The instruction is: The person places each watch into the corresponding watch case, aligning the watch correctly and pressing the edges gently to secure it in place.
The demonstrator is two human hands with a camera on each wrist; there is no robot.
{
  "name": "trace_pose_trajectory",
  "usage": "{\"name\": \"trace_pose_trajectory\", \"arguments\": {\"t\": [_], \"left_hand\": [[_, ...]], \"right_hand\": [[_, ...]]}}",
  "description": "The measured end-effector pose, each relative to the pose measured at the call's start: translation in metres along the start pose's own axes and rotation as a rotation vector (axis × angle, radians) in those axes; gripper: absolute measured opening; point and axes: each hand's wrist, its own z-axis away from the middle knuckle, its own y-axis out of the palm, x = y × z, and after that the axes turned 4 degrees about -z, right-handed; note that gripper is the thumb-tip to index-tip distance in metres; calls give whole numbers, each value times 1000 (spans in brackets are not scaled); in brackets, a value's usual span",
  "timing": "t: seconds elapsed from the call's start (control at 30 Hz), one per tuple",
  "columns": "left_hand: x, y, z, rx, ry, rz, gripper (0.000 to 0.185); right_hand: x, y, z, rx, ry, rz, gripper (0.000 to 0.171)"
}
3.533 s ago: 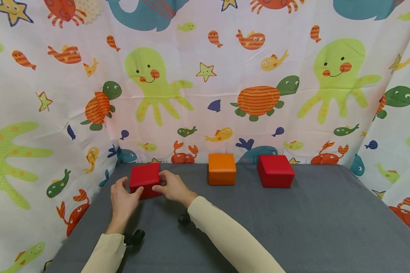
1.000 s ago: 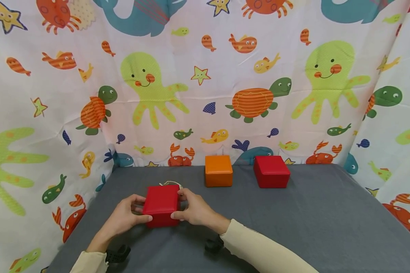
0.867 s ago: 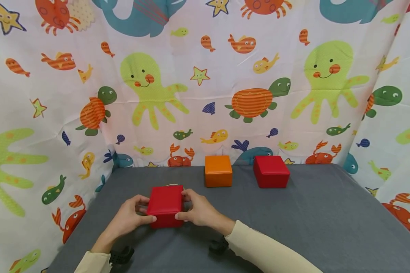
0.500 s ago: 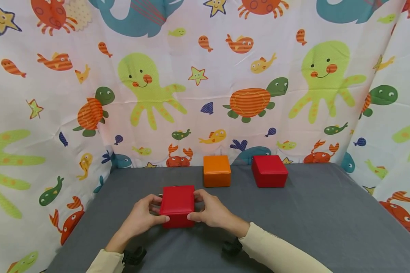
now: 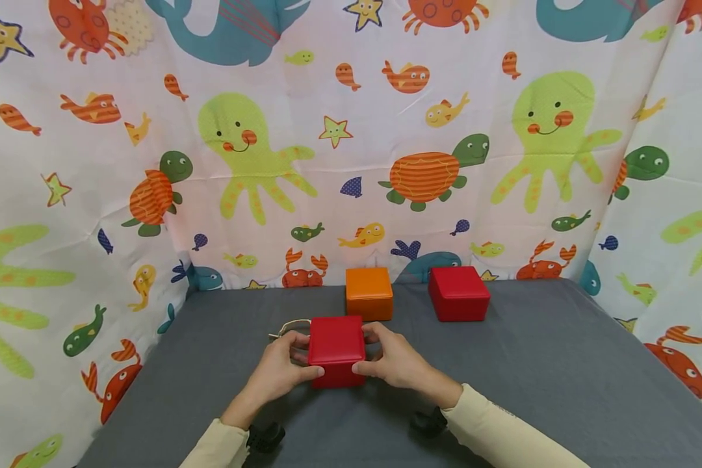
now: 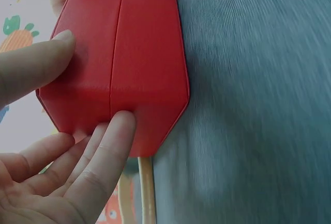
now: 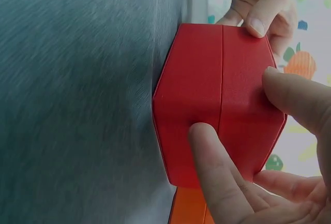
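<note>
a: obs. — where does the red box [image 5: 336,346] sit relative to the two hands?

b: squarely between them, on the grey worktop [image 5: 538,364], near the front middle. left hand [image 5: 281,372] on its left flank, right hand [image 5: 399,363] on its right flank. neither hand is nearer; both are in contact.

a: state of each grip?

b: both closed around the box. left wrist view: thumb on one face, fingers [image 6: 106,157] curled against the adjoining face. right wrist view mirrors that, with the thumb and a finger [image 7: 220,177] on the red sides.

a: orientation? long axis?

b: near-cubic, so no clear long axis. it sits upright, with one face square to the wearer. a seam [image 6: 117,53] runs round the sides, parallel to the worktop; judged a lid line. which side carries a hinge: cannot tell.

a: anything close by?

b: a pale cord loop [image 5: 289,325] lies just behind the left hand, at the box's back left corner. orange box [image 5: 368,294] just behind, second red box [image 5: 459,294] further right, both apart from it, at the foot of the sea-creature curtain [image 5: 351,143].
</note>
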Motion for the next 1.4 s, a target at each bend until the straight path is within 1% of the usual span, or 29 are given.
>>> {"name": "trace_pose_trajectory", "arguments": {"t": [0.23, 0.4, 0.53, 0.77, 0.87, 0.97, 1.13, 1.27, 1.4], "left_hand": [[-10, 21, -11, 4, 49, 6, 54], [-18, 33, -18, 10, 56, 4, 56], [-24, 40, -22, 17, 63, 0, 58], [-27, 47, -25, 20, 41, 19, 59], [-25, 50, -25, 44, 30, 40, 62], [-23, 53, -26, 63, 20, 45, 65], [-20, 56, -28, 68, 18, 37, 64], [-19, 57, -29, 89, 15, 47, 61], [-18, 57, -28, 97, 16, 67, 61]], "right_hand": [[-10, -20, 10, -36, 11, 37, 73], [-16, -31, 15, -67, 37, 49, 74], [-20, -38, 17, -90, 56, 61, 74], [-25, -42, 20, -107, 57, 52, 75], [-26, -42, 19, -112, 46, 51, 76], [-28, -39, 18, -106, 25, 58, 81], [-29, -36, 15, -83, -9, 89, 91], [-29, -35, 13, -73, -33, 110, 93], [-27, -35, 12, -86, -25, 142, 92]]}}
